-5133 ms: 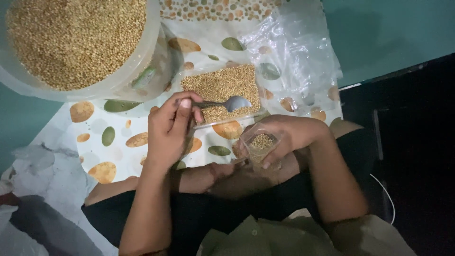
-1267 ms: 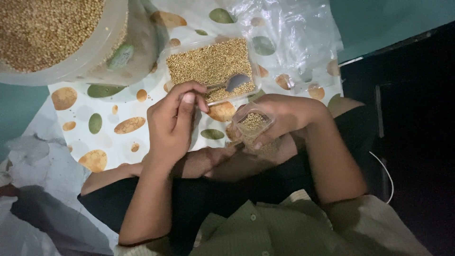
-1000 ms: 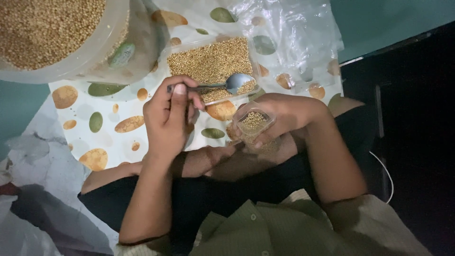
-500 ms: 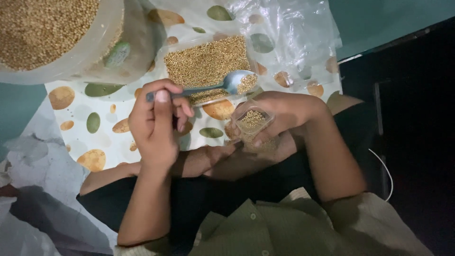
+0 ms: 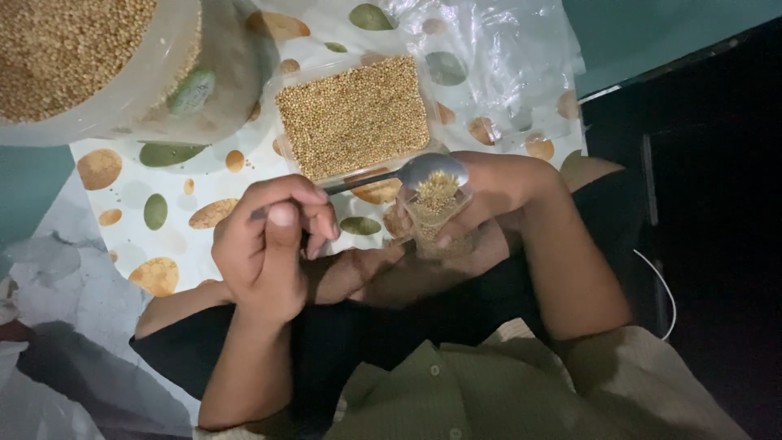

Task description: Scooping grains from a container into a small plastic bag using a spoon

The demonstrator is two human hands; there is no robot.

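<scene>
While the teal surface [image 5: 32, 183] under everything carries a white cloth [image 5: 175, 175] printed with brown and green ovals, the biggest item on it is a large translucent tub [image 5: 155, 77] at top left, filled with small golden grains. Next in size: crumpled clear plastic sheet [image 5: 497, 57] at top right, lying on the cloth. Shallow rectangular clear tray [image 5: 354, 114] sits between tub and sheet, packed level with the same grains, just beyond the hands. Left hand [image 5: 273, 244] is curled tight around the dark handle of a metal spoon [image 5: 432, 173], thumb on top, fingers folded in. Spoon bowl holds a heap of grains and sits directly over the mouth of a small clear bag [image 5: 440, 224], touching or just above its rim, can't tell which. Right hand [image 5: 497, 191] is wrapped around that bag, fingers pinching its sides, bag upright and partly filled with grains. Bag and spoon bowl are just in front of the tray's near edge, over the person's lap.
</scene>
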